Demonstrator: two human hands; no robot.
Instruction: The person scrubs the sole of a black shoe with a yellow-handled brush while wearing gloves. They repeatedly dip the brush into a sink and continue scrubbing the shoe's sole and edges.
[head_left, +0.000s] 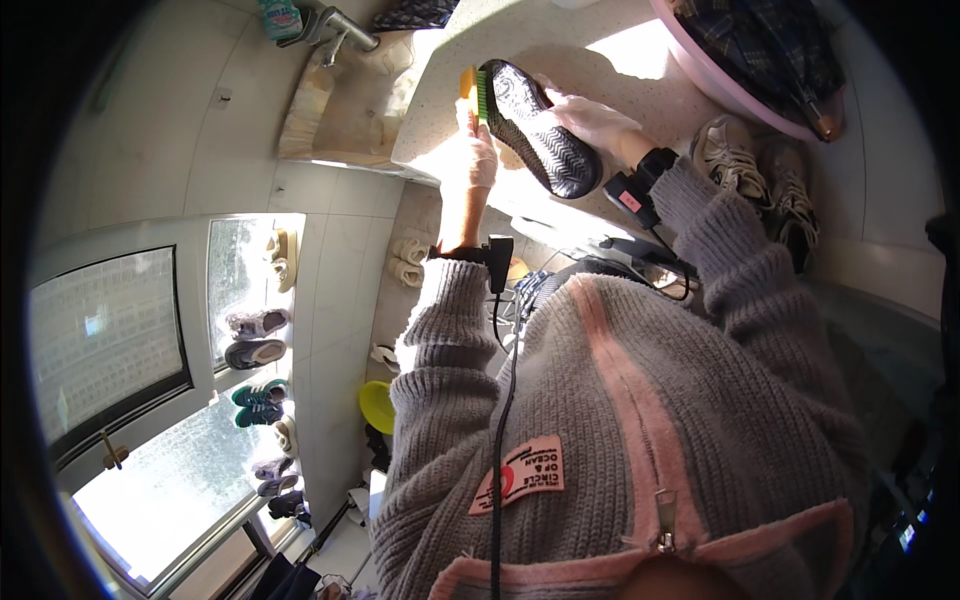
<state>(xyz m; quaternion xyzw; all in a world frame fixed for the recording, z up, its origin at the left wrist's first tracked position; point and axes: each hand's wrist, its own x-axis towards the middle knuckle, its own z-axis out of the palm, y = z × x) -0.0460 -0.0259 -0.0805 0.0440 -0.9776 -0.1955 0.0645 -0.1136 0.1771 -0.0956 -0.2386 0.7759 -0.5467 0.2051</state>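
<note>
My left hand (474, 156), in a thin see-through glove, grips the handle of a scrubbing brush (469, 88) with a yellow-orange back and green bristles. Those bristles meet the edge of a dark shoe (541, 127) near one end. The shoe is turned with its patterned black sole facing up, tilted over the speckled stone counter (435, 97). Along the shoe's far right side, my right hand (589, 118), also gloved, holds it; some of those fingers are hidden behind the shoe.
A pink basin (690, 60) with dark plaid cloth stands at the upper right, near a pair of lace-up sneakers (731, 157). Left of the counter is a sink (352, 112) with a metal faucet (349, 30). Several shoes (259, 394) line the windowsill. A yellow-green basin (376, 407) sits low at left.
</note>
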